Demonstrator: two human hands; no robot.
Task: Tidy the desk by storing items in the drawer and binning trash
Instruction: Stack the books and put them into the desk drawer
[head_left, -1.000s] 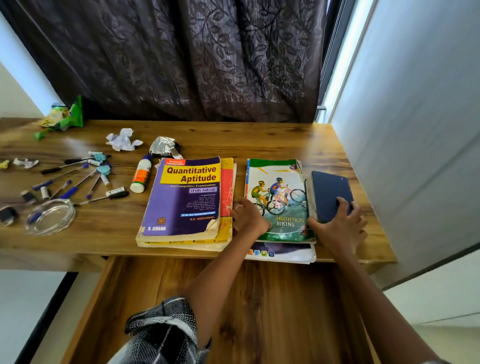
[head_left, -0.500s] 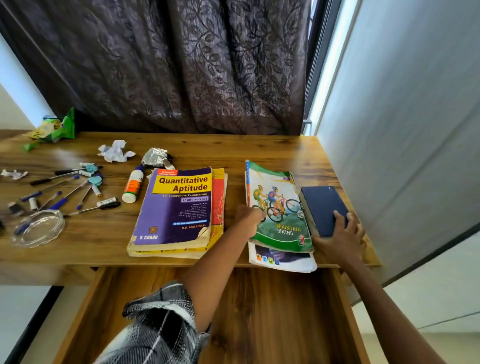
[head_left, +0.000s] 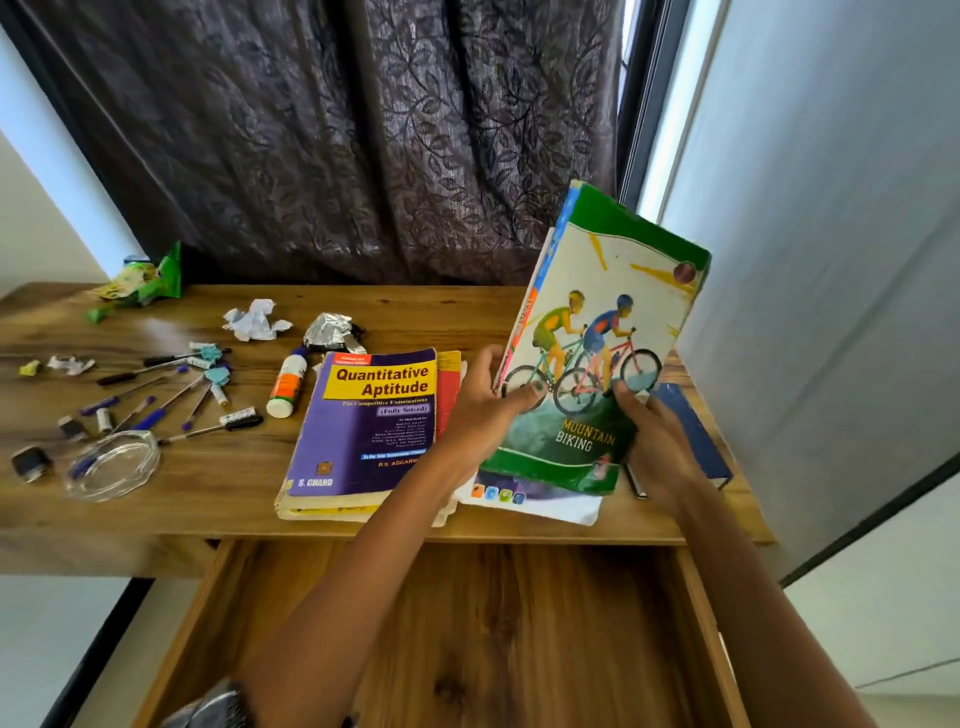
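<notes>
A wooden desk (head_left: 415, 306) carries scattered pens (head_left: 156, 400), a glue bottle (head_left: 287, 384), crumpled paper (head_left: 254, 321), foil (head_left: 332, 332), a glass ashtray (head_left: 111, 465), a Quantitative Aptitude book (head_left: 363, 431) and a blue notebook (head_left: 693, 431).

head camera looks forward and down, close over desk (head_left: 208, 499) and open drawer (head_left: 467, 623).

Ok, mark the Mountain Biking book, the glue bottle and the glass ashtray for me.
Mountain Biking book (head_left: 597, 332): head view, on the front cover, at the cyclists.
Glue bottle (head_left: 287, 383): head view, on the orange label.
Glass ashtray (head_left: 115, 463): head view, on the clear rim.
</notes>
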